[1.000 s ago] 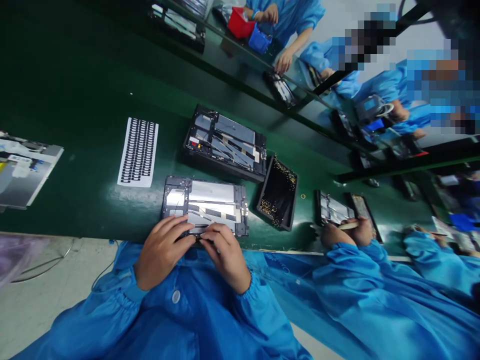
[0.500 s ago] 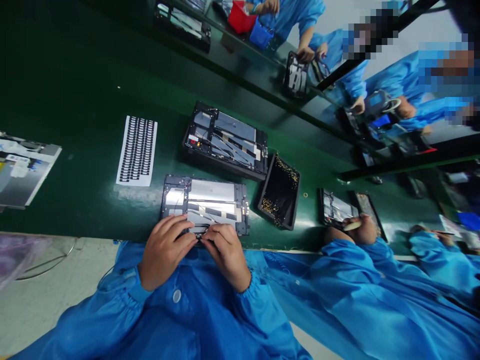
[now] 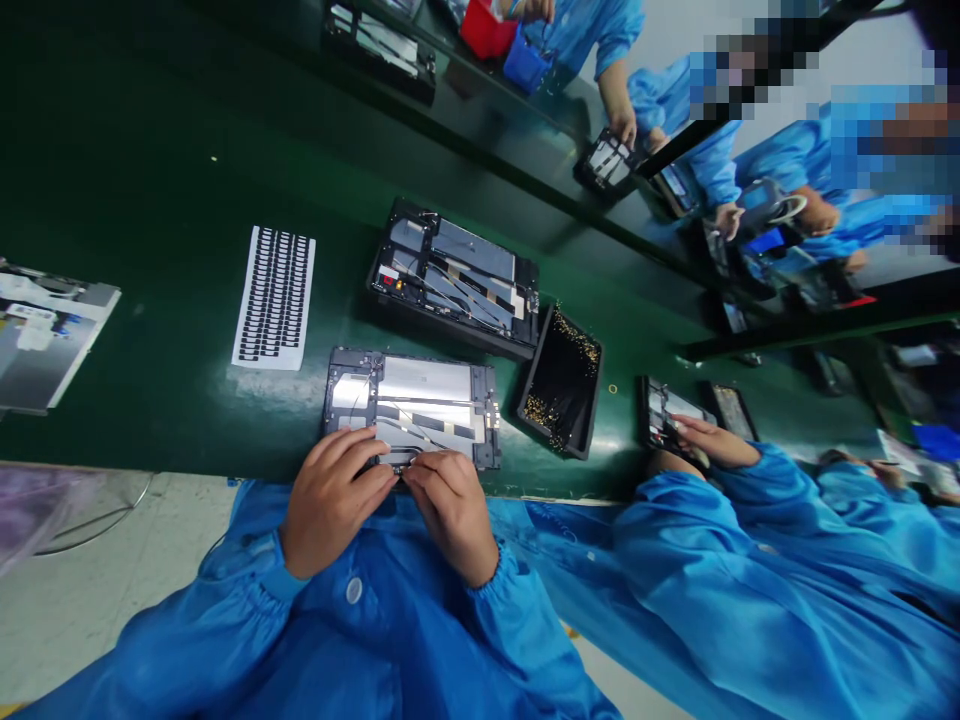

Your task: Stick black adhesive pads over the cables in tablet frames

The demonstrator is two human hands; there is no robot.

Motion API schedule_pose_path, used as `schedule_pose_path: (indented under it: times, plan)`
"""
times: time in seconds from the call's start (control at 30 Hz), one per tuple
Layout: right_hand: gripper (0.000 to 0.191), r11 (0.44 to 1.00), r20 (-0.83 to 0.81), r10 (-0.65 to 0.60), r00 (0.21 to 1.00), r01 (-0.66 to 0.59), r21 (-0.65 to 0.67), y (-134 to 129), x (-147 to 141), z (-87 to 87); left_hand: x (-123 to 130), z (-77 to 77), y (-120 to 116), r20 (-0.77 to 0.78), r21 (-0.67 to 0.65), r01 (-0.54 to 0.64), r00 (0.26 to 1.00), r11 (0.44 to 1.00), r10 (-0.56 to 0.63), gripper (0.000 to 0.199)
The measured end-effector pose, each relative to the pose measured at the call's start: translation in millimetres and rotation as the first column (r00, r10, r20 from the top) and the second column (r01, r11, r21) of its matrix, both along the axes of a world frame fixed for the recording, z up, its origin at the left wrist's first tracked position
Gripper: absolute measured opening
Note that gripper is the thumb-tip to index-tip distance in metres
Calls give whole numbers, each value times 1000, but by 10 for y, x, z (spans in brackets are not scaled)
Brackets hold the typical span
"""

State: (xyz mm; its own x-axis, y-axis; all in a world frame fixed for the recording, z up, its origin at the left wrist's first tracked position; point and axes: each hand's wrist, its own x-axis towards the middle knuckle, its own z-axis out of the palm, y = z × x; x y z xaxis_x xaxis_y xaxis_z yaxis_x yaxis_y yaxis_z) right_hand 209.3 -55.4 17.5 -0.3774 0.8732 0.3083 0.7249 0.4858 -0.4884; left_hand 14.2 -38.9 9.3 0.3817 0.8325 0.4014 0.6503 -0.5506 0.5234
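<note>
An opened tablet (image 3: 427, 385), its silver battery and dark cables showing, lies at the bench's front edge. My left hand (image 3: 337, 500) rests over its near left edge, thumb and fingers closed together. Against the middle of the same edge, my right hand (image 3: 454, 505) is pinched, its fingertips nearly meeting the left ones. What sits between the fingertips is too small to make out. Behind this tablet, a stack of opened tablets (image 3: 457, 265) stands in a black tray. To the right is a black box (image 3: 562, 385) with small gold-coloured pieces along its rims.
A white sheet of black stickers (image 3: 274, 298) lies on the green bench (image 3: 165, 210) at left. Farther left is a metal panel (image 3: 52, 350). A co-worker's hand (image 3: 716, 440) works on another tablet at right. Red (image 3: 484, 28) and blue bins (image 3: 527, 65) stand across the bench.
My hands stay at the tablet's near edge with barely any shift. The co-worker's hand at right has moved onto their tablet. Across the bench, another person's tablet has been lowered and tilted.
</note>
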Motion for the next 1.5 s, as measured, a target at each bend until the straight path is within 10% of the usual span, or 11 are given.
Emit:
schedule_pose_path:
  times: [0.33, 0.6, 0.73, 0.83, 1.0, 1.3, 1.5]
  plan:
    - [53, 990, -130, -7, 992, 26, 142, -170, 26, -242, 25, -3, 2, -33, 4, -29, 999, 1000, 29, 3]
    - [44, 986, 96, 93, 991, -106, 130, -102, 84, -6, 77, 104, -36, -25, -29, -55, 998, 998, 54, 5]
    - [37, 986, 67, 163, 984, -165, 27, 144, -82, 243, -338, 236, 49, -15, 8, 26, 1000, 1000, -25, 12]
    - [35, 969, 22, 248, 968, -248, -23, 544, -491, 377, -854, 230, 336, -34, 14, -144, 989, 989, 145, 30]
    - [13, 928, 124, 373, 919, -367, -72, 1300, -1366, 269, -1500, 0, 957, -101, -107, -222, 972, 969, 211, 39]
    - [21, 951, 309, 307, 900, -278, -134, 1552, -1829, 23, -1624, -171, 1109, -43, -121, -187, 982, 975, 183, 33]
    - [17, 943, 295, 323, 899, -280, -178, 1574, -1826, 170, -1704, -268, 1224, -44, -21, -140, 989, 990, 139, 33]
